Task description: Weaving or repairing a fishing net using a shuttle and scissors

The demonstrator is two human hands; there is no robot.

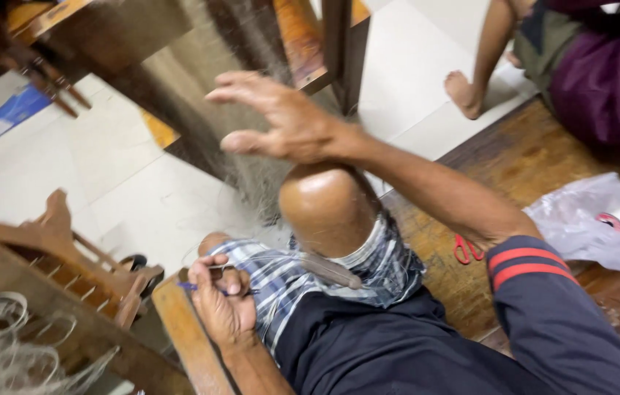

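Pinched in the left hand (pixel 223 301), low by the checked cloth (pixel 303 274): a thin blue-handled tool (pixel 191 287), perhaps a hook. Right hand (pixel 281 121): raised, fingers spread wide, holding nothing, at the sheet of fine threads (pixel 240 157) on the wooden loom frame (pixel 178 44). Advice: keep fingers loose, threads untangled. Red scissors (pixel 465 250): on the bench, right.

Pale grey-white fine threads (pixel 251 157) fanned at 12 o'clock under the right hand (pixel 281 121). Blue-and-white checked cotton cloth (pixel 303 274) at centre, navy beneath. Dark navy knit sleeve (pixel 551 307) with two red stripes at 4 o'clock. Red-handled scissors (pixel 465 249) on brown grained wooden boards (pixel 515 157) at 3 o'clock. Thin blue stick (pixel 196 287) in the left hand (pixel 223 303) at 7 o'clock. Reddish-brown wooden frame (pixel 61 256) at 8 o'clock. Purple fabric (pixel 610 80) at 2 o'clock. Cream floor tiles (pixel 134 190). Translucent whitish plastic bag (pixel 595 223).
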